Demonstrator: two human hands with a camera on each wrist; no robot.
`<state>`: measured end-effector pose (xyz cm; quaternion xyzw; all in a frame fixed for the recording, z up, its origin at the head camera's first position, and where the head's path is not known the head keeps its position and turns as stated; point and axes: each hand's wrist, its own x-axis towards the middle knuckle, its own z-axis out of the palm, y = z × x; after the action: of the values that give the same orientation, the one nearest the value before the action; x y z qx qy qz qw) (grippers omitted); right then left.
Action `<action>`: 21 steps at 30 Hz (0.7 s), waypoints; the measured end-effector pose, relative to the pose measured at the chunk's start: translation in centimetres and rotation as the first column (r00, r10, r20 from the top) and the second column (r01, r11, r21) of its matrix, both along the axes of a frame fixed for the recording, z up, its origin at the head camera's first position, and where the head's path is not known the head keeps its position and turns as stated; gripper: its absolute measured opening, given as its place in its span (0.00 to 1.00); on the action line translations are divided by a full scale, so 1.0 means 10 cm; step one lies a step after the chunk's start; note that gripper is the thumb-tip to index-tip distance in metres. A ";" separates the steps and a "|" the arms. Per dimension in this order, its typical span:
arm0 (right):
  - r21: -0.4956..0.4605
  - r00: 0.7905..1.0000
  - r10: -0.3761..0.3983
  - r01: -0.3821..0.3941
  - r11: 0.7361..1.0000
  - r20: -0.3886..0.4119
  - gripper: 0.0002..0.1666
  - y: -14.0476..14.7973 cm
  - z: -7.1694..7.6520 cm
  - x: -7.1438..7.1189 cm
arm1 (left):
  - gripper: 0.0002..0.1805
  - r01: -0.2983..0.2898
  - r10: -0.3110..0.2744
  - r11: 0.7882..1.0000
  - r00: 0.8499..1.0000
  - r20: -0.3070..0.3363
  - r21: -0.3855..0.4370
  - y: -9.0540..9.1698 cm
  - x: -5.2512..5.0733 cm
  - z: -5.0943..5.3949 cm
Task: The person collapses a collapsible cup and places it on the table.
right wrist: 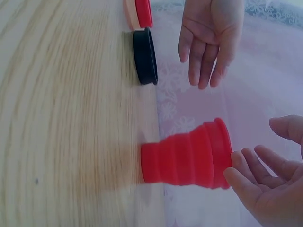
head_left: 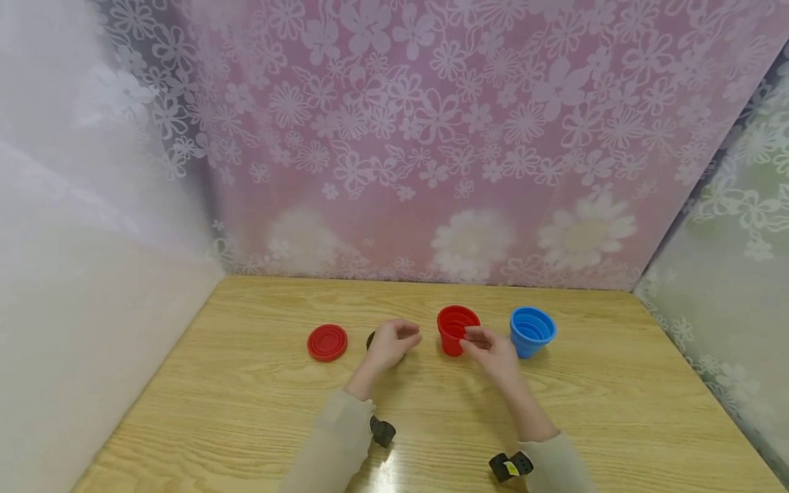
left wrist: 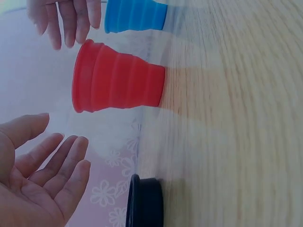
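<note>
Left hand (head_left: 388,344) and right hand (head_left: 498,357) hang relaxed, fingers slightly bent: the right just beside an upright red ribbed cup (left wrist: 118,79), contact unclear, the left above a shallow round black piece (left wrist: 150,203). The wooden table (head_left: 246,411) also bears a ringed red disc (head_left: 327,342) and a blue ribbed cup (head_left: 532,331).

Head view: from above, wide, facing forward and down over the surface (head_left: 240,418) and patterned backdrop (head_left: 394,157). Wrist views: low, close, rolled sideways; surface at frame right in left wrist, frame left in right wrist. All three share the red cup (head_left: 452,330).
</note>
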<state>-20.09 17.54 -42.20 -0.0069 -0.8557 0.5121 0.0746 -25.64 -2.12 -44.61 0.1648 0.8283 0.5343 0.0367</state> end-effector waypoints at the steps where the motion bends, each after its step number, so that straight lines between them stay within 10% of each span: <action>1: 0.013 1.000 -0.009 0.009 1.000 -0.005 0.20 0.03 0.00 0.00 | 0.12 0.001 -0.001 1.000 1.000 0.002 0.000 0.02 0.00 0.00; 21: 0.030 0.996 0.041 -0.043 0.999 0.085 0.33 0.35 -0.22 -0.22 | 0.30 0.024 -0.034 0.997 0.990 0.138 0.075 0.33 -0.16 -0.17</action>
<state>-22.25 21.00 -44.38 -0.0092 -0.8659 0.4993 0.0279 -27.27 1.20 -46.30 0.1402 0.8011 0.5739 0.0961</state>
